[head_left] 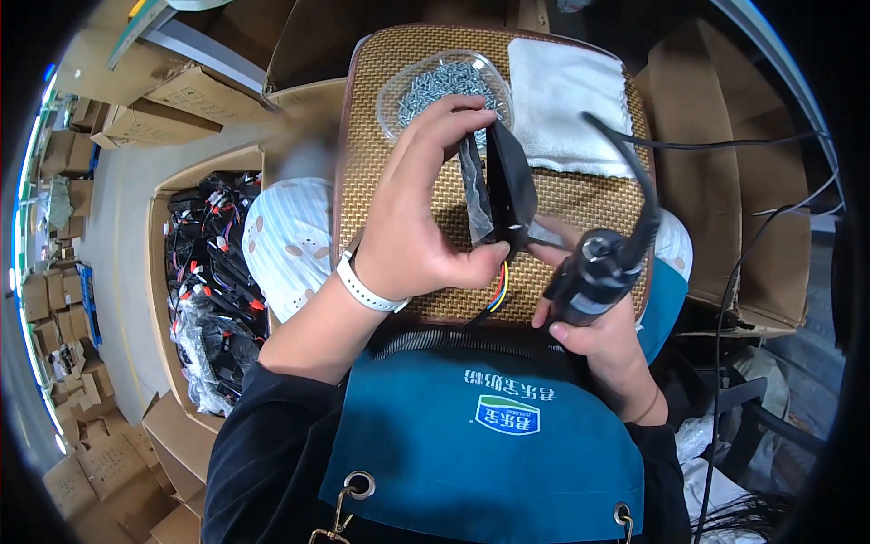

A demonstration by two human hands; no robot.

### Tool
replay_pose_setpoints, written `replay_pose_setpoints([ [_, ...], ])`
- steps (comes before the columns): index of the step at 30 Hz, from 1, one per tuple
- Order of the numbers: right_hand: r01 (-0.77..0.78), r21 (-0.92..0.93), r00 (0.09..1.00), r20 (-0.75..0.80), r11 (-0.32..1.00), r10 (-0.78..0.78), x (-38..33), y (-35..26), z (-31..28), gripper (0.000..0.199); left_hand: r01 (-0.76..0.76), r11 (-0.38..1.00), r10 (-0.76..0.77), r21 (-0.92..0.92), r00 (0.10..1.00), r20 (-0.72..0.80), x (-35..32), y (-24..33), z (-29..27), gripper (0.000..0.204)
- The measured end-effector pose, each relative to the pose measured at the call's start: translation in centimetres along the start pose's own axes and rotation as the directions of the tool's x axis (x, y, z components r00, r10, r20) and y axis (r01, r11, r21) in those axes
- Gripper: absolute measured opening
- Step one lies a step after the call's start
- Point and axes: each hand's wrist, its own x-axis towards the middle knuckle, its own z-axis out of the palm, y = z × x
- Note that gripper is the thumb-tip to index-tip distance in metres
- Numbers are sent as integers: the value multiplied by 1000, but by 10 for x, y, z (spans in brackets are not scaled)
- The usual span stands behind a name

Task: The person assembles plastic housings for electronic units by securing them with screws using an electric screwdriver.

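My left hand [408, 213] grips a flat black casing [513, 177] by its edges, thumb below and fingers over the top. The casing stands on edge above the woven tan mat. A grey, plastic-like strip [473, 195] runs along its left side, and coloured wires [499, 288] come out at its bottom. My right hand [605, 340] is wrapped round a black corded electric screwdriver [587, 279], to the right of the casing. Some right fingers reach behind the tool toward the casing; whether they touch it is hidden. The tool's tip cannot be made out.
Beyond my hands, a clear plastic bowl [384, 102] holds many silver screws [444, 83] on the woven mat [362, 154]. A folded white cloth [566, 104] lies beside it. At left stands a carton [161, 263] of black wired parts. The tool's cable [716, 143] runs off right, near another carton [752, 245].
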Motion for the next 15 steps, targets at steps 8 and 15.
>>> replay_pose_setpoints([
  [8,129,-133,986,122,983,-113,-2,1,-10,80,-50,994,36,95,988,148,8,8,4,91],
  [15,167,221,953,214,961,-214,6,-29,-13,75,151,949,-174,-276,983,-60,-54,-15,5,74],
])
